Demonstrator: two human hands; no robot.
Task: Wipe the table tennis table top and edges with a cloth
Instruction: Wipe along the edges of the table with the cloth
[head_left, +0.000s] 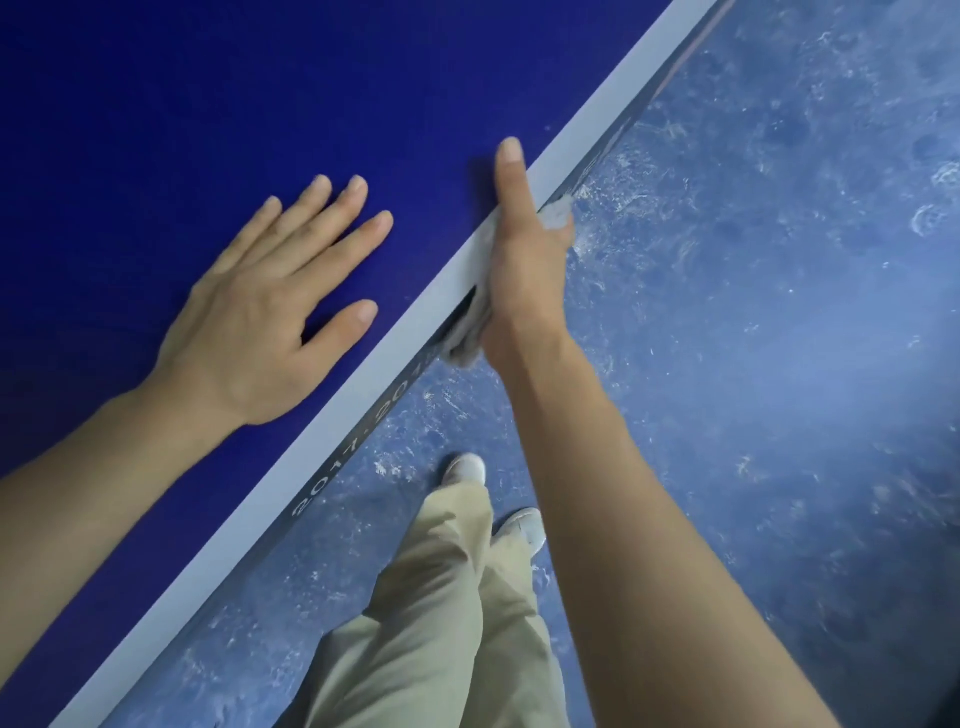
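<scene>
The dark blue table tennis table top (182, 104) fills the upper left, bordered by a white line (332, 415) running diagonally along its edge. My left hand (270, 301) lies flat on the top with straight, spread fingers. My right hand (524, 254) grips a grey cloth (470, 338) against the table's side edge, thumb stretched along the top by the white line and fingers wrapped below the edge. Bits of the cloth stick out above and below the hand; the rest is hidden.
A mottled blue floor (753, 260) lies to the right of the table. My legs in beige trousers (441, 597) and pale shoes (467, 467) stand close beside the table's side, which bears white numerals (332, 478).
</scene>
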